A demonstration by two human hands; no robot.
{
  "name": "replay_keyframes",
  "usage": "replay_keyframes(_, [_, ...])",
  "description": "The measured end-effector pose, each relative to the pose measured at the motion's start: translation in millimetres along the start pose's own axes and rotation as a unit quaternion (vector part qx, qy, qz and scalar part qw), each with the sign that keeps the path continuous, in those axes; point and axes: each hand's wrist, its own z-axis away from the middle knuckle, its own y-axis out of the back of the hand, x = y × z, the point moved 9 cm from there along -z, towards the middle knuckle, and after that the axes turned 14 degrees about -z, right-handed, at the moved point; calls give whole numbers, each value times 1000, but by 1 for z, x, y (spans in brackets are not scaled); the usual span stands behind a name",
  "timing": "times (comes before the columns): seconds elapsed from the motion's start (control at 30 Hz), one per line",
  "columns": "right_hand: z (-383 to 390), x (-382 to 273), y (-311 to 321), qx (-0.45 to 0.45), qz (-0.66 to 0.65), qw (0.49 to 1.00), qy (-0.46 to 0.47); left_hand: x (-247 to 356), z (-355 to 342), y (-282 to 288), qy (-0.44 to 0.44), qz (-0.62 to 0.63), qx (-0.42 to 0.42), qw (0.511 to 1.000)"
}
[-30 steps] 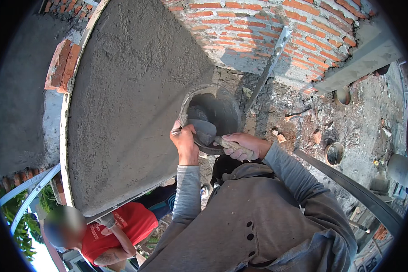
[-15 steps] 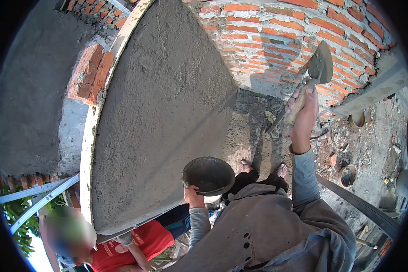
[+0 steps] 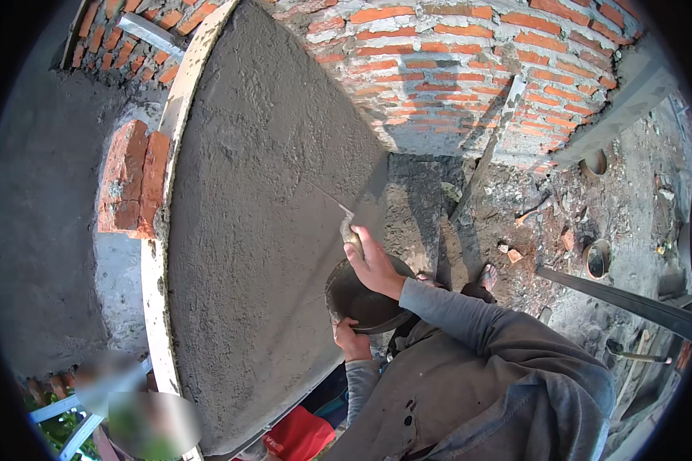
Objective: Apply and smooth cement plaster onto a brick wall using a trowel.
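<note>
Head view: trowel (image 3: 348,226) and bucket (image 3: 347,290) in hand

The hands were close together, each clamped on its own thing. The left hand (image 3: 351,340) gripped the bucket's near rim; the right hand (image 3: 375,265) was closed around the trowel's handle, partly covering the bucket from above. The blade showed almost edge-on in front of the grey plaster (image 3: 246,192); whether it touched could not be told, nor how much the bucket held.

That one-handed rim hold looked the weak point: if it slipped, the bucket could tip and spill near the foot (image 3: 490,276). A steep blade angle could gouge the plaster. The bricks (image 3: 132,180) lay beside the pale strip (image 3: 154,292); if loose, a knock could drop them.
</note>
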Motion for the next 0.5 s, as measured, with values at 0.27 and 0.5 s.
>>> replay_keyframes(0.27, [125,59,213,40,162,908,-384,38,-2,-74,-272,-302,-177,896])
replay_keyframes(0.5, [179,53,323,368,-47,887,-275,53,59,-167,-492,-450,-245,704])
